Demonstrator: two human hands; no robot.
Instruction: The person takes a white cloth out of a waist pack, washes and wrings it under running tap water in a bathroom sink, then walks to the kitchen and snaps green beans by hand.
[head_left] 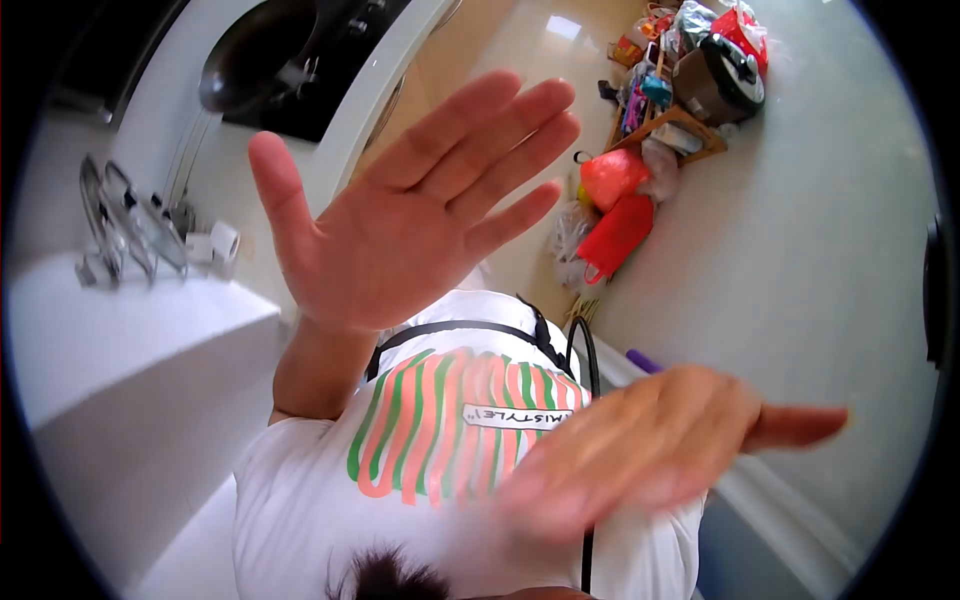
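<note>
My left hand (385,230) is raised in front of my body in the middle of the head view. Its palm faces me, the fingers are stretched and the thumb stands wide to the left; nothing is in it. Lower and to the right, my right hand (640,450) is held flat and tilted, partly smeared by motion. One digit sticks out to its right, and no object shows in it. Behind the hands is my white shirt (300,470) with a pink and green striped print (430,420). A dark strap (455,327) crosses the shirt.
At upper left a wok (250,60) sits on a black stove (345,50). A metal rack (125,220) stands on the white counter (130,320). Along the right wall are a pressure cooker (715,80), a wooden shelf (690,135) with clutter, and red bags (615,240) on the floor.
</note>
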